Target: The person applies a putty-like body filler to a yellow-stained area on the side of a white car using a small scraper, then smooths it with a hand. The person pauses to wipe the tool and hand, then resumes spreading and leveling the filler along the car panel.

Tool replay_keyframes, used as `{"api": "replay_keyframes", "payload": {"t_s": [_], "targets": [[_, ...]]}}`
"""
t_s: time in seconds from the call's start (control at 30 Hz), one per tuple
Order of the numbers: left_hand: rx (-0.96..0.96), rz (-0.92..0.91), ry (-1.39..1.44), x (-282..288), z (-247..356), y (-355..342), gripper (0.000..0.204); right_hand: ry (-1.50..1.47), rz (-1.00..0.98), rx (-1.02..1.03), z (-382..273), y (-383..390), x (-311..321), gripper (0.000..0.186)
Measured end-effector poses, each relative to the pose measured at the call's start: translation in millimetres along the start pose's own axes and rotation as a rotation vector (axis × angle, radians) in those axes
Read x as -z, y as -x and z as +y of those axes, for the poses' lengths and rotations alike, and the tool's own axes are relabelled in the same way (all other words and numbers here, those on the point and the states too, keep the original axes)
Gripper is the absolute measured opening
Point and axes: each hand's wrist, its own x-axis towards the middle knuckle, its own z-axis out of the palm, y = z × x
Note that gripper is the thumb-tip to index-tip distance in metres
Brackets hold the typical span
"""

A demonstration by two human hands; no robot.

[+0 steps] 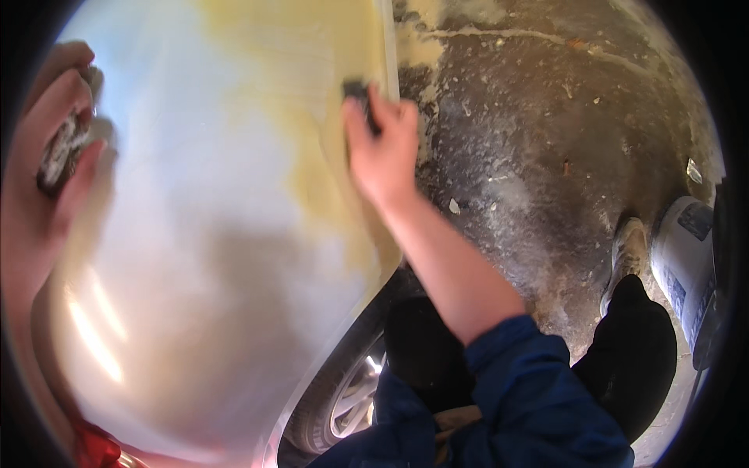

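My right hand [382,148] is closed on a small dark block [356,93], held against the pale silver car panel [195,140] near its right edge, where yellowish patches [304,179] show. It is slightly blurred. At the far left, my left hand [39,156] has its fingers curled round a dark object mottled with white [61,156], at the panel's surface; I cannot make out what that object is.
Below the panel's curved edge sits a car wheel [351,405]. To the right lies a stained, speckled concrete floor [530,140], with my shoe [628,246] and dark-clad leg [624,351] beside a white bucket [683,265]. Something red [94,444] shows at lower left.
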Motion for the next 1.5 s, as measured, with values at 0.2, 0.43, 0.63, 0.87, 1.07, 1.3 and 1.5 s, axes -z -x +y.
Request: {"api": "replay_keyframes", "payload": {"t_s": [0.2,0.43,0.63,0.87,1.07,1.3,1.5], "targets": [[0.287,-0.178,0.285,-10,4,21,0.023,-0.047,0.041,0.191,6,3,-2,0.054],[0.305,-0.223,0.119,-1,9,28,0.024,-0.011,0.023,0.061,7,0,-2,0.056],[0.35,-0.27,0.22,-5,11,20,0.02,-0.055,0.096,0.26,15,-4,-4,0.056],[0.343,-0.189,0.121,1,11,22,0.02,0.014,0.01,0.125,4,19,2,0.052],[0.511,-0.302,0.235,-6,12,21,0.018,-0.046,0.15,0.328,17,-8,-4,0.054],[0.129,-0.041,-0.016,0,6,16,0.016,0.073,0.024,0.213,10,25,1,0.05],[0.545,-0.313,0.239,-3,19,19,0.022,-0.06,0.172,0.27,19,-30,-7,0.051]]}}
